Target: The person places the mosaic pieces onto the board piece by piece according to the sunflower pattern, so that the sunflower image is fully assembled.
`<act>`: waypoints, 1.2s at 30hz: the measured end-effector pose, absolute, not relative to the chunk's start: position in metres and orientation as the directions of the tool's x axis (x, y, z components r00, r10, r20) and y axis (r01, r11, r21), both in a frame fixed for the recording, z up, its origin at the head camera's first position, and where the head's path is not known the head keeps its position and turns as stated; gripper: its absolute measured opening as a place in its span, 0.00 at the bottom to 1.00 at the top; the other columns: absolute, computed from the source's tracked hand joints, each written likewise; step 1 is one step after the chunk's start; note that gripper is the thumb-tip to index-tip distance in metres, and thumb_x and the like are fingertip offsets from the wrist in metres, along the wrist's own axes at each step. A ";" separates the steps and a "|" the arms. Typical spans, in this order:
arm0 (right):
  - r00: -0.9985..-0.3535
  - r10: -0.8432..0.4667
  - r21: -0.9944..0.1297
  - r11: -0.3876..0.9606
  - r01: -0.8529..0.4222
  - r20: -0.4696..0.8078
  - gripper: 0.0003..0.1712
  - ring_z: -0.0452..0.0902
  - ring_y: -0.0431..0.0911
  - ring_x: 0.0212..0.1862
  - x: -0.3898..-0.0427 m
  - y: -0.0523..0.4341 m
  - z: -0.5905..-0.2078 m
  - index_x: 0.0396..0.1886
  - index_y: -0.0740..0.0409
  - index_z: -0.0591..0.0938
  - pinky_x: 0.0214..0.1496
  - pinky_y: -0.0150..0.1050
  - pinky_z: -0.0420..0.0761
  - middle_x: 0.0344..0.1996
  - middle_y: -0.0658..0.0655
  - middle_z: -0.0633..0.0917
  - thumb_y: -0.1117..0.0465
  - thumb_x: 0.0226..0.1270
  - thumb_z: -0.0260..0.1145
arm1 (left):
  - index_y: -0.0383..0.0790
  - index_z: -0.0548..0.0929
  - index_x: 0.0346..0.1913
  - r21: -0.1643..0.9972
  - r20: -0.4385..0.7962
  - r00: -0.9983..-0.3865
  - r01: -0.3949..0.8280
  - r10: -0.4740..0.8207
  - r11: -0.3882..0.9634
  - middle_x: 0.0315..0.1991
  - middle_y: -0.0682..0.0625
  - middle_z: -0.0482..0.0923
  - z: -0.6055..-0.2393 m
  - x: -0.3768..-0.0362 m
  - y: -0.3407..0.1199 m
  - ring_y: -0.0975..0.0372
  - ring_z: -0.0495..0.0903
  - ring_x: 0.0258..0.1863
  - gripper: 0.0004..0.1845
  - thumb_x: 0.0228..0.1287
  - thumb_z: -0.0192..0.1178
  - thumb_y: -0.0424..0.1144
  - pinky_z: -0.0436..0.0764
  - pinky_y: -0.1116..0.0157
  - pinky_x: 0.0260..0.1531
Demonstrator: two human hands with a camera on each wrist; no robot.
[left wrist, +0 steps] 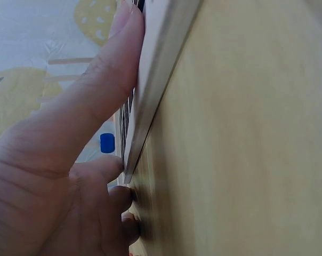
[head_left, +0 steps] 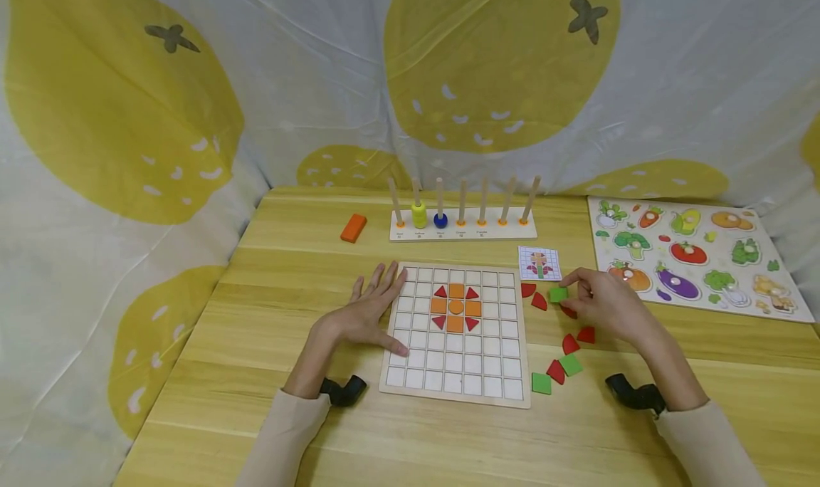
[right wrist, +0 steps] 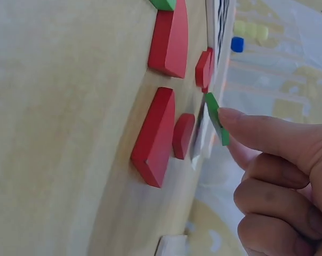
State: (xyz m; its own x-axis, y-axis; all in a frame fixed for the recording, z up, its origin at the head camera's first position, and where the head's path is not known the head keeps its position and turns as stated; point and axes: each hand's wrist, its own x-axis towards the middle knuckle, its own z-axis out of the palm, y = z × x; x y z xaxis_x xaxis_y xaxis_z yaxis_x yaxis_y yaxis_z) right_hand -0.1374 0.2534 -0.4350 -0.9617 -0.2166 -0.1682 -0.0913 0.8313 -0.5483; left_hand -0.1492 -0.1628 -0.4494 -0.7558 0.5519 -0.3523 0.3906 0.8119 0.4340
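Observation:
A white grid board (head_left: pixel 455 373) lies in the middle of the wooden table, with an orange and red flower pattern (head_left: pixel 455 307) set in its upper cells. My left hand (head_left: pixel 374 309) rests flat with straight fingers at the board's left edge (left wrist: pixel 155 90), the thumb (left wrist: pixel 105 80) pressed against the rim. To the right of the board, my right hand (head_left: pixel 579 295) pinches a green square tile (head_left: pixel 558 294) held on edge just above the table (right wrist: pixel 217 117). Red quarter-round pieces (head_left: pixel 539 300) (right wrist: pixel 157 136) and two more green squares (head_left: pixel 541 383) lie loose around that hand.
A peg rack (head_left: pixel 463 225) at the back carries a yellow ring (head_left: pixel 419 215) and a blue ring (head_left: pixel 440 221). An orange block (head_left: pixel 353 228) lies to its left. A pattern card (head_left: pixel 539 263) and a vegetable puzzle (head_left: pixel 695 255) sit at the right. Lemon-print cloth surrounds the table.

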 end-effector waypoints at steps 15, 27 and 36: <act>-0.945 -0.244 -0.639 0.768 -0.052 -0.216 0.17 0.61 0.39 0.17 -0.143 0.265 -0.452 0.46 0.57 0.82 0.18 0.33 0.62 0.16 0.50 0.69 0.57 0.58 0.72 | 0.46 0.30 0.77 0.439 -0.344 -0.754 0.398 0.560 0.806 0.77 0.45 0.19 -0.450 -0.150 -0.162 0.48 0.20 0.77 0.72 0.42 0.70 0.68 0.29 0.39 0.72; -0.935 -0.320 -0.731 0.673 -0.113 -0.151 0.14 0.57 0.38 0.18 -0.122 0.201 -0.439 0.40 0.50 0.85 0.19 0.31 0.59 0.15 0.48 0.65 0.57 0.52 0.77 | 0.46 0.30 0.77 0.446 -0.358 -0.754 0.380 0.551 0.810 0.77 0.45 0.18 -0.451 -0.148 -0.165 0.48 0.20 0.76 0.73 0.41 0.70 0.68 0.29 0.38 0.72; -0.912 -0.355 -0.713 0.693 -0.109 -0.205 0.15 0.61 0.40 0.20 -0.110 0.134 -0.443 0.35 0.47 0.87 0.22 0.30 0.58 0.14 0.47 0.69 0.56 0.46 0.80 | 0.45 0.28 0.76 0.419 -0.367 -0.762 0.377 0.533 0.826 0.77 0.45 0.16 -0.452 -0.147 -0.159 0.48 0.19 0.76 0.73 0.42 0.68 0.70 0.28 0.37 0.71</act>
